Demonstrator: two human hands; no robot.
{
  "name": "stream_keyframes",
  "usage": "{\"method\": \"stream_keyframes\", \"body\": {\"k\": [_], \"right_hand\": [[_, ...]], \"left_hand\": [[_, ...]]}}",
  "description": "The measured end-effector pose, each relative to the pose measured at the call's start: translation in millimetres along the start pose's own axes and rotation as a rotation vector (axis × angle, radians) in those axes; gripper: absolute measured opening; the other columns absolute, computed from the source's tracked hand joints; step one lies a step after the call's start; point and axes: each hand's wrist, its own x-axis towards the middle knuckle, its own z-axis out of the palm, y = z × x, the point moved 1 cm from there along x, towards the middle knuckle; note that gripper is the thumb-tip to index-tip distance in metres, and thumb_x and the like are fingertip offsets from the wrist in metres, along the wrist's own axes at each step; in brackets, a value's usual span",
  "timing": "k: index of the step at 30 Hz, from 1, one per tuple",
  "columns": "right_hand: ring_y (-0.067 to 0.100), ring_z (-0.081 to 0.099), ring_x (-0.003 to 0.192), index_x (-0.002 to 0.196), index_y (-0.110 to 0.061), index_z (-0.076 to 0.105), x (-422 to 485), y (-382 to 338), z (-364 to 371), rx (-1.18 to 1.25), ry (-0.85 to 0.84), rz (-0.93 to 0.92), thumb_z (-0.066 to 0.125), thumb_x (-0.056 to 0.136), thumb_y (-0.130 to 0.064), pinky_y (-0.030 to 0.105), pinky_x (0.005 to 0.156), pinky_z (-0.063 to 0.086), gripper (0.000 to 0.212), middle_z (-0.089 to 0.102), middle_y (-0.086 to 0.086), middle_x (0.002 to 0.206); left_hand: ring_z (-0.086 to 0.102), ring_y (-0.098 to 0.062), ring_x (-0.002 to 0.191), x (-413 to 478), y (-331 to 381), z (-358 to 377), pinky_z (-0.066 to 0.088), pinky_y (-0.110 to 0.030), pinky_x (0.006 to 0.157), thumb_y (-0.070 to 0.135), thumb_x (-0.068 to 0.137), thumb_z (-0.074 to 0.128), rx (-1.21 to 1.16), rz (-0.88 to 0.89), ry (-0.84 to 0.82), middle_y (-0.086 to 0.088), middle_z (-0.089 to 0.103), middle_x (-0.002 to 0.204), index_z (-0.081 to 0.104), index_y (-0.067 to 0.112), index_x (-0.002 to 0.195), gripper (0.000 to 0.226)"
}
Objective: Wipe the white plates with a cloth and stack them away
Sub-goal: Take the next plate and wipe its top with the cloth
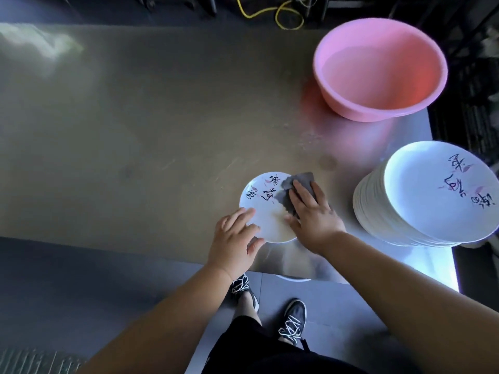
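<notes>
A white plate (263, 209) with black calligraphy lies flat near the table's front edge. My left hand (235, 238) holds its near-left rim, fingers on top and thumb at the edge. My right hand (313, 214) presses a grey cloth (299, 184) flat onto the plate's right side with straight fingers. The cloth sticks out beyond my fingertips. A tall stack of matching white plates (421, 201) stands at the right edge of the table.
A pink plastic basin (378, 68) holding water sits at the back right of the metal table (135, 130). Yellow cable (270, 14) lies on the floor behind it. My shoes and the table's front edge are below the plate.
</notes>
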Motion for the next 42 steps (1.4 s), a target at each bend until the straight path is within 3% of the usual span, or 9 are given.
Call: {"method": "stream_keyframes", "body": {"k": [7,11,18,21,26,31,34,38,42], "right_hand": [[0.027,-0.017,0.159,0.167,-0.022,0.007,-69.9,-18.3,28.8,0.038,-0.109,0.014,0.031,0.102,-0.067,0.044,0.13,0.017,0.083,-0.012,-0.01,0.173],[0.023,-0.007,0.16,0.165,-0.026,0.026,-9.2,14.8,0.4,0.041,-0.013,-0.026,0.028,0.099,-0.068,0.048,0.126,0.028,0.078,0.003,-0.015,0.174],[0.034,-0.004,0.159,0.165,-0.017,0.02,-38.8,-13.8,30.0,0.08,0.03,0.037,0.028,0.096,-0.068,0.051,0.124,0.032,0.086,0.0,-0.004,0.173],[0.032,-0.009,0.16,0.168,-0.021,0.006,-55.3,-13.0,38.7,-0.007,-0.086,-0.019,0.03,0.099,-0.07,0.048,0.127,0.027,0.088,-0.008,-0.006,0.173],[0.025,-0.005,0.159,0.165,-0.024,0.024,-1.7,10.5,16.4,0.064,0.063,0.012,0.039,0.104,-0.056,0.05,0.124,0.031,0.07,0.002,-0.015,0.173],[0.044,0.029,0.147,0.16,-0.01,0.037,-60.9,-5.7,63.9,-0.071,0.006,-0.115,0.034,0.097,-0.064,0.054,0.116,0.043,0.083,0.029,0.01,0.168],[0.037,0.022,0.154,0.162,-0.016,0.034,-54.1,5.8,53.0,-0.049,0.029,-0.133,0.025,0.096,-0.068,0.052,0.114,0.045,0.085,0.023,0.0,0.17],[0.024,-0.004,0.16,0.165,-0.023,0.026,-9.6,17.7,24.0,0.036,0.046,-0.072,0.027,0.1,-0.062,0.051,0.123,0.031,0.075,0.005,-0.014,0.173],[0.045,0.034,0.146,0.155,-0.007,0.045,-38.5,-9.0,59.5,-0.002,0.146,-0.094,0.038,0.096,-0.059,0.056,0.117,0.042,0.079,0.032,0.012,0.167]], "left_hand": [[0.055,-0.026,0.115,-4.3,27.3,-9.3,0.039,-0.044,0.092,0.07,0.084,0.069,0.055,-0.095,-0.104,0.003,0.062,0.126,0.069,0.029,0.091,0.042],[0.051,-0.016,0.134,11.0,5.2,-24.4,0.038,-0.045,0.101,0.058,0.085,0.063,0.047,-0.095,-0.101,0.015,0.057,0.141,0.071,0.037,0.113,0.036],[0.058,-0.022,0.131,17.3,-5.0,-9.7,0.033,-0.042,0.103,0.043,0.085,0.069,0.027,-0.078,-0.065,0.009,0.071,0.121,0.077,0.033,0.1,0.019],[0.06,-0.022,0.126,14.9,-0.5,-9.2,0.034,-0.042,0.101,0.038,0.082,0.076,0.008,-0.063,-0.029,0.008,0.07,0.117,0.076,0.034,0.098,0.016],[0.062,-0.017,0.101,13.1,11.4,-5.9,0.035,-0.041,0.092,0.029,0.084,0.08,-0.002,-0.113,0.007,0.011,0.062,0.105,0.076,0.039,0.099,0.018],[0.061,-0.022,0.103,17.6,34.5,-4.1,0.033,-0.041,0.086,0.056,0.078,0.078,0.048,-0.165,-0.102,0.012,0.061,0.098,0.071,0.035,0.098,0.03],[0.053,-0.014,0.118,17.3,31.3,-12.9,0.035,-0.04,0.092,0.076,0.075,0.068,0.06,-0.207,-0.118,0.018,0.06,0.122,0.066,0.035,0.12,0.061],[0.06,-0.014,0.116,11.1,12.2,-18.4,0.032,-0.039,0.092,0.051,0.081,0.079,0.073,-0.13,-0.08,0.022,0.06,0.125,0.07,0.034,0.117,0.041],[0.06,-0.016,0.11,12.4,14.3,-11.4,0.034,-0.038,0.088,0.044,0.077,0.086,0.056,-0.143,-0.071,0.021,0.066,0.119,0.074,0.033,0.112,0.039]]}}
